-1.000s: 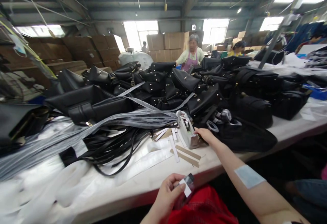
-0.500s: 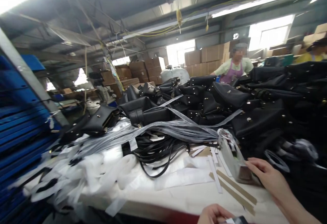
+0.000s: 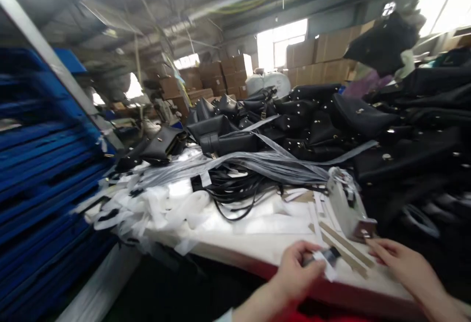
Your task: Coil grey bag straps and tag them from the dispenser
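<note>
Left hand [image 3: 296, 269], its fingers clasped about one small dark object [image 3: 331, 254] bearing one white label [image 3: 324, 265], which lies between thumb and forefinger, above the near edge of the tabletop [image 3: 253, 244]; right hand [image 3: 403, 262], its thumb and forefinger drawn together at the front end of one tape dispenser [image 3: 343, 207], though blur leaves it impossible to tell whether they grip anything; the dispenser stands on the tabletop, beyond the right fingertips and well apart from the left hand's object; two tan strips [image 3: 351, 248] lie just in front of the dispenser, roughly parallel; several white strips lie to its left, too overlapped to count; farther left, one bundle of black straps [image 3: 239, 184] borders a band of grey plastic-sheathed strands [image 3: 230, 164]; behind, black handbags [image 3: 320, 133] form one heap, too entangled to number.
</note>
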`<state>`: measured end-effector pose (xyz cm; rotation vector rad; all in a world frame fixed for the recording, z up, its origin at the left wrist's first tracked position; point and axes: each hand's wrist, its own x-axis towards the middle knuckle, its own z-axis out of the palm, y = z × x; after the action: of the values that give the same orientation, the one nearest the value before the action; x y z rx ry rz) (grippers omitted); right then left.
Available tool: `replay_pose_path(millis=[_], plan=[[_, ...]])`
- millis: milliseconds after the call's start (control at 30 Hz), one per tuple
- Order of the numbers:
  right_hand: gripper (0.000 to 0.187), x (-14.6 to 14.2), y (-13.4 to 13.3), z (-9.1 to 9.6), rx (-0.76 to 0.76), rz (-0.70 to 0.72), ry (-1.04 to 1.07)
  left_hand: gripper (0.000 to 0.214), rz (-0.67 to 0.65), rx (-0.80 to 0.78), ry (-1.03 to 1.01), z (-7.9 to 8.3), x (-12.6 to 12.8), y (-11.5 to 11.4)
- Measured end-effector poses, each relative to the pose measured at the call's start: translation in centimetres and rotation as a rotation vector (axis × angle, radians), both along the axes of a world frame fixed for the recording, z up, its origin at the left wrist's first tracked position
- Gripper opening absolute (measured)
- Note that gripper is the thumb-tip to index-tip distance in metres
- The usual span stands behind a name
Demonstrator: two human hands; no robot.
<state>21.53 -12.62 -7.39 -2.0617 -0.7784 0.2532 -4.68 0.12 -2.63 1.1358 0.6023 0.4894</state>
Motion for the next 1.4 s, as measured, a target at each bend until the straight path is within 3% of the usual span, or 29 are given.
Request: replay_pose_path(millis=[100, 167, 233, 467, 767, 867, 967, 1100, 1167, 1300, 1400], plan=[[0.044, -6.9, 0.0, 6.3, 0.113, 0.118, 0.26, 0.052, 0.036, 0.145, 0.034, 1.3, -0.4, 0.9], [0.045, -10.6, 1.0, 8.5, 0.177, 0.242, 0.379, 0.047, 0.035, 0.165, 0.046, 1.6, -0.2, 1.5], [0.045, -12.9, 1.7, 9.4, 0.188, 0.308, 0.498, 0.043, 0.024, 0.182, 0.042, 1.9, 0.1, 1.7], [0.041, -14.5, 1.8, 8.5, 0.126, 0.354, 0.633, 0.036, 0.011, 0.261, 0.04, 2.8, -0.2, 1.5], [0.047, -14.3, 3.2, 7.5, 0.02, 0.388, 0.693, 0.039, 0.008, 0.281, 0.088, 1.7, -0.5, 1.5], [0.047, -14.7, 3.5, 7.4, 0.081, 0.462, 0.793, 0.038, 0.111, 0.329, 0.149, 1.5, -0.8, 1.5], [0.042, -15.4, 3.9, 7.5, 0.206, 0.535, 0.835, 0.031, 0.228, 0.486, 0.128, 1.8, -1.3, 1.5], [0.037, -16.6, 4.4, 7.7, 0.363, 0.489, 0.68, 0.019, 0.26, 0.804, -0.018, 2.5, -2.0, 0.8], [0.038, -17.0, 4.6, 7.5, 0.394, 0.43, 0.649, 0.017, 0.268, 0.888, -0.064, 2.6, -2.1, 0.3], [0.04, -17.3, 4.6, 7.2, 0.377, 0.319, 0.694, 0.019, 0.241, 0.89, -0.054, 2.4, -1.9, 0.1], [0.029, -17.2, 3.9, 7.7, 0.41, 0.395, 0.636, 0.024, 0.186, 0.83, 0.012, 2.1, -1.6, 0.4]])
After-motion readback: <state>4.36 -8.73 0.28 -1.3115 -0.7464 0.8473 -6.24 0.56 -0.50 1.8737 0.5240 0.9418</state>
